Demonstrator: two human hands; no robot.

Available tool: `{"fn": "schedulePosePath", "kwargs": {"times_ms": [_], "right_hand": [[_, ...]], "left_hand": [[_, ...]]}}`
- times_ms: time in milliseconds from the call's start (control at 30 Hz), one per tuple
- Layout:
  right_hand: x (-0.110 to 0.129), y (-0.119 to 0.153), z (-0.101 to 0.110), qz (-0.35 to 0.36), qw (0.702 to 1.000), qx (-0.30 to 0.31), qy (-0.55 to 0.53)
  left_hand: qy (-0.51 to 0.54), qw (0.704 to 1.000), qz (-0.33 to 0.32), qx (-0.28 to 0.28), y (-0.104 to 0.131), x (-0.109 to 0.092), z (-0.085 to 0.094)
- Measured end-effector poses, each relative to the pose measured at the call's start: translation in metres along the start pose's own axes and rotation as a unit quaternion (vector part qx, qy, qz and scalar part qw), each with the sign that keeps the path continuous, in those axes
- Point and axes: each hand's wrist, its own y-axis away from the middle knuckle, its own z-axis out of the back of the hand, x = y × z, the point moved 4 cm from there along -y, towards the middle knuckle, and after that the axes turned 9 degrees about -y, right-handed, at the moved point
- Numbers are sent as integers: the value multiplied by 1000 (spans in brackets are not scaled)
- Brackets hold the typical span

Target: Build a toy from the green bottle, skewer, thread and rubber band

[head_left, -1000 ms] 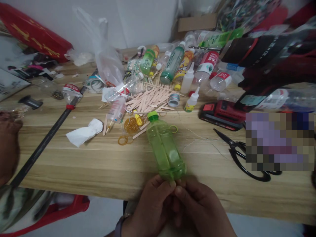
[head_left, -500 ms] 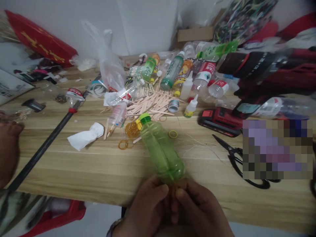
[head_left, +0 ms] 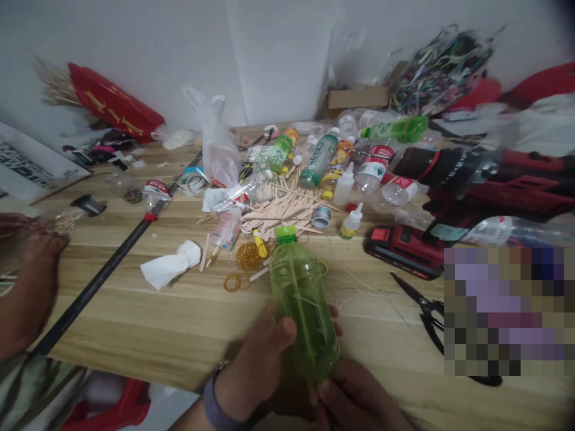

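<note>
A green-tinted plastic bottle (head_left: pixel 305 299) with a green cap is tilted over the table's front edge, cap pointing away from me. My left hand (head_left: pixel 265 353) is closed around its side, the thumb in front and fingertips showing beyond the far side. At the bottle's base, my right hand (head_left: pixel 345 398) is pinched; what is between those fingers is too blurred to make out. A thin straight stick shows lengthwise through the green plastic. Just past the bottle lie yellow-brown rubber bands (head_left: pixel 251 256) and a pile of wooden craft sticks (head_left: pixel 283 206).
Black scissors (head_left: pixel 422 302) and a red cordless drill (head_left: pixel 476 173) lie right. A glue bottle (head_left: pixel 351 222) stands behind the bottle. Left are a crumpled tissue (head_left: pixel 171 264), a long dark rod (head_left: pixel 99 284) with a cut bottle top, and another person's hand (head_left: pixel 38 269).
My left hand has moved from the bottle's base up to its side and now wraps it. My right hand stays at the base. The view has tilted upward.
</note>
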Motion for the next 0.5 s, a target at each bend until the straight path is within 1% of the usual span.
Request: {"fn": "schedulePosePath", "kwargs": {"times_ms": [33,100,167,200,267,333,500], "right_hand": [[0,-2,2,-2,1000,-6,-8],[-1,-6,5,-6,999,-22,-26],[-2,-10,9,0,999,-29,-40],[-2,-12,10,6,999,-28,-44],[-1,-17,15,9,999,-23,-48],[1,-20,20,6,999,-22,-46],[9,-26,26,6,999,-29,-28]], "left_hand": [[0,1000,8,-2,-1,3,0],[-7,999,13,-28,-3,5,3],[-17,998,-7,-56,-5,3,4],[-23,998,-20,-59,-6,1,4],[-40,997,-40,-46,-8,-4,3],[-52,997,-46,-35,-11,-9,2],[-56,997,-38,-46,-18,-14,5]]}}
